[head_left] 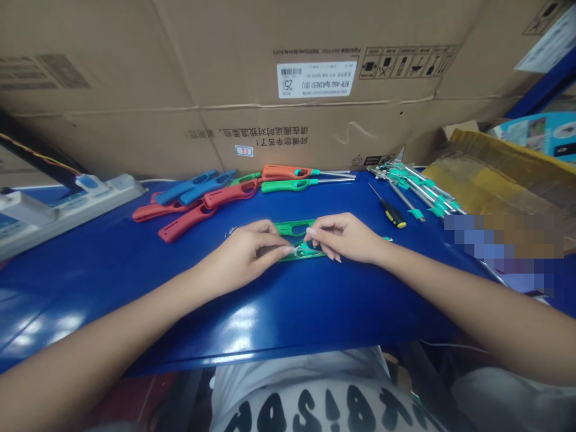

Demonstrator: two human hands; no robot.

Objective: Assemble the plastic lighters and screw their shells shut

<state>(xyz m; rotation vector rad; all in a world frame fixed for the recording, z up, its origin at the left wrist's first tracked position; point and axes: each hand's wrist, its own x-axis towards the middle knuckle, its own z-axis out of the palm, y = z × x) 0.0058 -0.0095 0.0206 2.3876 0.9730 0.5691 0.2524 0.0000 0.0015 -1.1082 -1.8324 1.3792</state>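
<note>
A green plastic lighter shell lies flat in the middle of the blue table. A second green half with teal inner parts lies just in front of it. My left hand pinches a small whitish part at the shell's middle. My right hand meets it from the right, fingers pinched on the same spot. What exactly the fingertips hold is too small to make out.
Red and blue lighter shells are piled at the back left. Assembled orange and green lighters lie at the back centre. A black-yellow screwdriver and several teal-tipped metal rods lie at the right. Cardboard boxes stand behind; a white power strip lies at the left.
</note>
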